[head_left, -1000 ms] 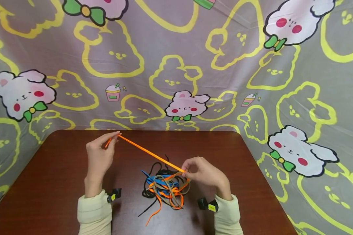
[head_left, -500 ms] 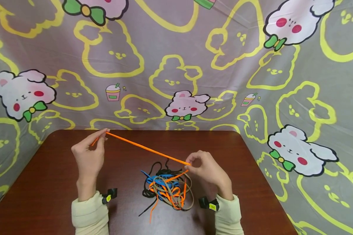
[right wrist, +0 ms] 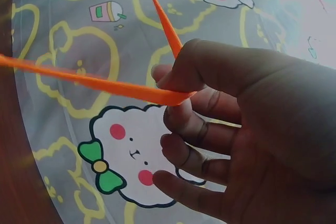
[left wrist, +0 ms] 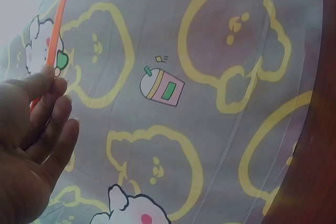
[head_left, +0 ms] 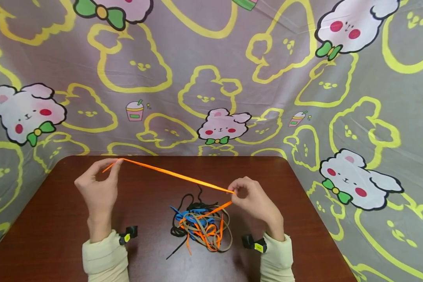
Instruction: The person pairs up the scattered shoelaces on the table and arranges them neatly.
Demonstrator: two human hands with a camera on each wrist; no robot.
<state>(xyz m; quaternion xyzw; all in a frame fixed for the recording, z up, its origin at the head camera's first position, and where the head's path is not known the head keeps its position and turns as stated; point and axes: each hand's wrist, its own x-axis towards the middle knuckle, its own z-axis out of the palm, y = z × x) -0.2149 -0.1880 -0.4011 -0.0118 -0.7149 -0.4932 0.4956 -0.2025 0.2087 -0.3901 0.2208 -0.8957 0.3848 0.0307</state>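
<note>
An orange flat shoelace (head_left: 178,176) stretches nearly straight between the two hands, above the table. My left hand (head_left: 100,186) pinches it near its tip between thumb and fingertips, and a short end sticks out behind. In the left wrist view, the other fingers of that hand (left wrist: 39,135) are loosely bent. My right hand (head_left: 255,201) pinches the same lace farther along; the right wrist view shows the lace (right wrist: 121,86) bending at thumb and fingertip. From there it runs down into a tangle that includes a blue lace (head_left: 196,215), a black lace (head_left: 177,232) and a tan lace (head_left: 230,231).
The tangle lies on a dark reddish-brown table (head_left: 155,250), between the forearms. Small black wrist cameras with yellow labels sit at both sleeves. A grey patterned cloth (head_left: 183,51) with cartoon animals hangs around the table's back and sides.
My left hand has moved left with the lace tip, and my right hand has shifted up and right. A longer orange stretch spans between them; the loose orange end below the tangle has drawn in.
</note>
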